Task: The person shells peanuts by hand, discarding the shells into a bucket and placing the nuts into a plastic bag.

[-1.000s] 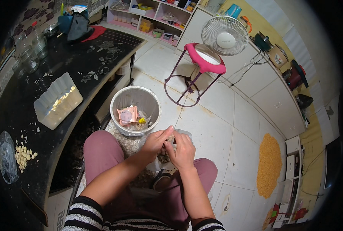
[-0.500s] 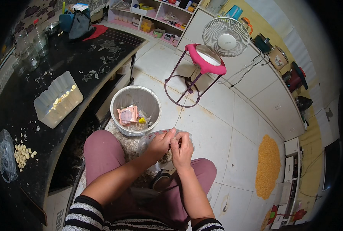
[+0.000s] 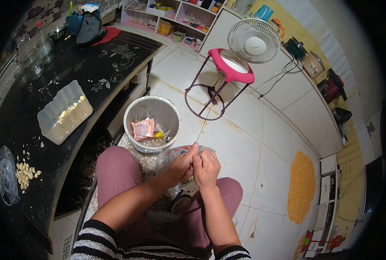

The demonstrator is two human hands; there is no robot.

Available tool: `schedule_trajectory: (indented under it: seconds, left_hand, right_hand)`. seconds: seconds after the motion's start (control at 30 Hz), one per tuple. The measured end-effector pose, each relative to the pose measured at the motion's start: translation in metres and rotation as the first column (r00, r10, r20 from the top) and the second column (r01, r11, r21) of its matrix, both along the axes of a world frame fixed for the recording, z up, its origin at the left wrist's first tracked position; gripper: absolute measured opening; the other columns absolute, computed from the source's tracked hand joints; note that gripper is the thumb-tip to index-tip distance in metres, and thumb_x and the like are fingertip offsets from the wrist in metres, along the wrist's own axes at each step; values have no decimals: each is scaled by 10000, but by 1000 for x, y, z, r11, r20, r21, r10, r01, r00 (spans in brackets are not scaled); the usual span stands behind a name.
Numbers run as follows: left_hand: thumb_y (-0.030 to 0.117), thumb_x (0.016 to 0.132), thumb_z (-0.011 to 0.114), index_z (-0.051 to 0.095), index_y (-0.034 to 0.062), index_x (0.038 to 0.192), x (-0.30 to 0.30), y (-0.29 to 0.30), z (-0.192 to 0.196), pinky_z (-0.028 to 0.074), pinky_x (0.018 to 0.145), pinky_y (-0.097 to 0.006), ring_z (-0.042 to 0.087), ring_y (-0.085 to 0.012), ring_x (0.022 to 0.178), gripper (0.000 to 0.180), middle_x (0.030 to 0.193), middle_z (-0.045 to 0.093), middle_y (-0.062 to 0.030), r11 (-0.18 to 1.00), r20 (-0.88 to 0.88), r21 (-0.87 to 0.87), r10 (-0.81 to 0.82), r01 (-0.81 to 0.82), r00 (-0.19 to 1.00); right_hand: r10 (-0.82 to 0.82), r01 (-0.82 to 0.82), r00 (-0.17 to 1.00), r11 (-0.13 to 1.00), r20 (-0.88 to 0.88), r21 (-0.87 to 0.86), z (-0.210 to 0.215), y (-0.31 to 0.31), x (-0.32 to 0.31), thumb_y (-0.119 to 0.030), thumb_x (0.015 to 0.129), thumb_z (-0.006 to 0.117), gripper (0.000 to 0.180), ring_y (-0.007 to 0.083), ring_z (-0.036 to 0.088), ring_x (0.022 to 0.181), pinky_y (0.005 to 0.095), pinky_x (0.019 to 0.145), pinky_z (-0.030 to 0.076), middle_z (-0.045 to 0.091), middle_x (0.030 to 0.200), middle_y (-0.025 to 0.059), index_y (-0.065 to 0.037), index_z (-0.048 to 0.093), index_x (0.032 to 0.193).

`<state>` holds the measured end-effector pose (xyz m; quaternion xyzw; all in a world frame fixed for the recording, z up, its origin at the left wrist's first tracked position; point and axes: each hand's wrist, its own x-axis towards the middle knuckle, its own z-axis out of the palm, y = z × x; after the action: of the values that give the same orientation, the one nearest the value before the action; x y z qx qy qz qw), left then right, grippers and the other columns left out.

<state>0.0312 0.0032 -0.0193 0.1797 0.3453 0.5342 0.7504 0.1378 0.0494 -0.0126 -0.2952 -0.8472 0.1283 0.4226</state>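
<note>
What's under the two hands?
A translucent plastic bag, showing around the left hand and beyond the right hand. Most of its inside is covered by the hands. Anything within the curled fingers is hidden too.

- Electric fan [image 3: 254, 46], right of the waste bin [image 3: 178, 123]: small hub lettering.
- Pink packet [image 3: 143, 128], inside the bin: illegible print.
- Plastic bag [image 3: 170, 157], beside the bin: red print.

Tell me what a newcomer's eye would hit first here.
Probably the pink-topped stool beside the white fan, upper centre. Then the golden heap on the tiled floor at right. Centrally, the left hand and right hand sit together over a plastic bag.
</note>
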Motion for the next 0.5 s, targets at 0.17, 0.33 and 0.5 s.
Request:
schedule_trajectory:
  seconds: [0.17,0.33,0.5]
  left_hand:
    - [459,865,395,516,52,578,7,2,-10,233,374,-239,322,-87,398,512,407,292,22,989,-89,56,138,-133,986]
    - [390,866,417,459,128,604,12,3,-5,221,396,-222,305,-52,411,372,479,348,50,949,-341,194,303,-249,890]
    - [381,869,405,501,77,631,15,3,0,275,431,-229,362,-59,456,398,526,418,20,891,-500,363,432,-271,751]
  right_hand:
    - [28,-29,999,999,-40,-21,5,-2,-5,-175,830,486,266,293,447,571,365,523,368,432,591,117,-30,445,611]
    - [-5,-4,993,997,-115,-77,2,-4,-9,-150,845,454,263,304,443,544,368,513,363,438,583,130,-18,454,618]
    - [-95,18,963,956,-251,-293,-3,-7,-9,-167,872,419,295,309,435,522,354,503,360,431,581,152,-3,453,629]
